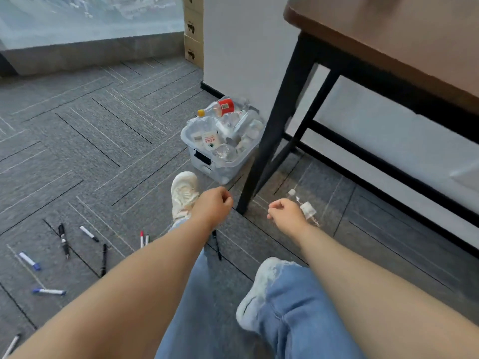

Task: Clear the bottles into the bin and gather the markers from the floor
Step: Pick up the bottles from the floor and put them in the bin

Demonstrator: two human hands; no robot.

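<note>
- Bin of clear plastic is our landmark. It stands on the grey carpet floor, heaped with empty bottles, and a red-labelled bottle lies on top at its far side.
- Just right of the bin we see a black desk leg, and the brown desk sits above and to the right of it.
- Nearer us than the bin, our left hand hangs with its fingers curled in and nothing in them.
- Right of the bin, past the leg, our right hand is curled too, with nothing seen in its grasp.
- A loose bottle lies on the floor just beyond the right hand, and we cannot tell whether they touch.
- Markers lie scattered on the floor well left of the bin and nearer us. A dark marker lies by our left forearm.
</note>
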